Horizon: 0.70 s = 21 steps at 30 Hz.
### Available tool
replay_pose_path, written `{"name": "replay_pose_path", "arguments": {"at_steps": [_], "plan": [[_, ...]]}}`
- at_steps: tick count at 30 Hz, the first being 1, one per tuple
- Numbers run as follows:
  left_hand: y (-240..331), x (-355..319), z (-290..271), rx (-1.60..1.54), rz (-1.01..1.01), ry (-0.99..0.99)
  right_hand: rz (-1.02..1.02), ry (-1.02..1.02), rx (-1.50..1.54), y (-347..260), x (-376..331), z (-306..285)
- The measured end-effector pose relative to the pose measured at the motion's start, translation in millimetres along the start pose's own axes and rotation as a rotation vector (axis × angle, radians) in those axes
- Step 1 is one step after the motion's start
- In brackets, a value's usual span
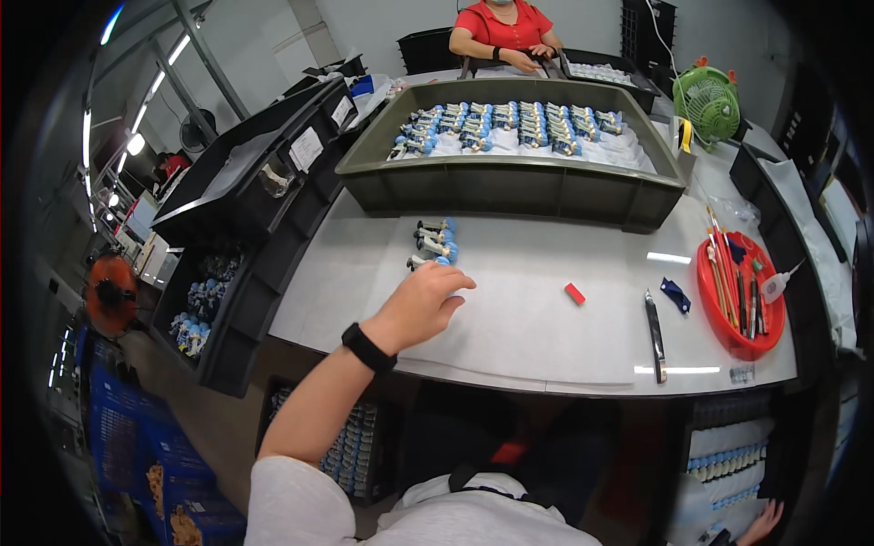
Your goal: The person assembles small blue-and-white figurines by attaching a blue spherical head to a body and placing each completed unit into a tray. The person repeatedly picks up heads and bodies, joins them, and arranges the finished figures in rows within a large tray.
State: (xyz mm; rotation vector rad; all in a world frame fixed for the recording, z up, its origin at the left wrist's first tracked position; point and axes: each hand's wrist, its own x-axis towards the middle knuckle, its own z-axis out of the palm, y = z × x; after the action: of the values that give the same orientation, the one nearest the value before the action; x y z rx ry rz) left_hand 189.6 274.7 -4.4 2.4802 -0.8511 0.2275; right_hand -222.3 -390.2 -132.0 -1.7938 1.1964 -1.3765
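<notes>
My left hand [421, 306], with a black band on its wrist, is over the white-covered table. Its thumb and index finger are apart, with nothing visible between them; the other fingers are partly hidden. Just beyond it lies a short row of small blue-and-white figurines [437, 244]. The nearest one is partly covered by the hand, so I cannot tell whether they touch. Down at the lower right edge, my right hand [763, 525] shows with fingers apart and nothing visible in them. It is beside a box holding rows of similar figurines [728, 462].
A large grey-green tray [510, 187] of figurines stands across the back. On the right lie a small red block [574, 293], a knife-like tool [655, 337], a dark blue piece [675, 296] and a red dish [726, 337] of brushes. Black crates [264, 196] flank the left; a co-worker [501, 36] sits opposite.
</notes>
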Motion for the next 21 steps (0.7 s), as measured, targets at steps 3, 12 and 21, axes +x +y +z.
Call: {"name": "replay_pose_path", "arguments": {"at_steps": [3,12,21], "plan": [[-34,4,-4,0.263,0.058,-0.177,0.053,-0.455,0.167,-73,-28,88],[-8,6,-11,-0.236,-0.091,-0.066,-0.168,-1.185,0.72,-309,-240,214],[26,-26,52,-1.483,-0.514,0.192,0.021,-1.711,0.902,-372,-354,273]]}}
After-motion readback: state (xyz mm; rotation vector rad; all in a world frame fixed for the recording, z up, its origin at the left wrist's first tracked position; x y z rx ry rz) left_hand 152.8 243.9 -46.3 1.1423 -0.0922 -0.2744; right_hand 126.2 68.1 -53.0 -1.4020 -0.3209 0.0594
